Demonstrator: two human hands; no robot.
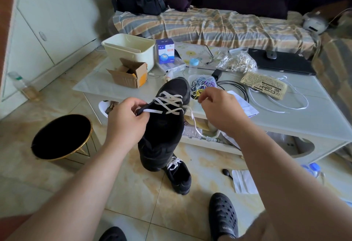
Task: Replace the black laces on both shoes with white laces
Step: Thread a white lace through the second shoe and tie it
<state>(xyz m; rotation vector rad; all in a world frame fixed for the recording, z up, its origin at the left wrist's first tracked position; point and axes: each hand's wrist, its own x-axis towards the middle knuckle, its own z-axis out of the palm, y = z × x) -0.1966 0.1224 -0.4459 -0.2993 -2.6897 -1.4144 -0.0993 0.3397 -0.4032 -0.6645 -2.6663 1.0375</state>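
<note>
White lace (169, 103) criss-crosses the upper of the black shoe (163, 124), which is held up off the floor between both hands, toe pointing away toward the low table (314, 111), heel nearest the camera. The left hand (126, 121) is clamped on the shoe's near left edge by the top eyelets, thumb and fingers curled round the collar and pinching one flat end of the lace right there at the fingertips. The right hand (221, 109) sits off to the shoe's right, apart from the upper, fingers curled in with thumb and forefinger pinched together; the other end of the lace runs out of the right-side eyelets and loops down below that hand, though whether the pinch itself has the lace in it I cannot tell, as the fingertips hide it. Down on the tiled floor, just beyond the held shoe's heel, the second shoe (179, 176) lies with white lacing showing on it. A loose white cord (276, 105) sprawls on the tabletop near a folded newspaper (264, 86). Also on the table: a clear tub of coloured wires (202, 84), a small cardboard box (129, 73), a cream bin (129, 50). A round black stool (61, 136) stands to the left.
</note>
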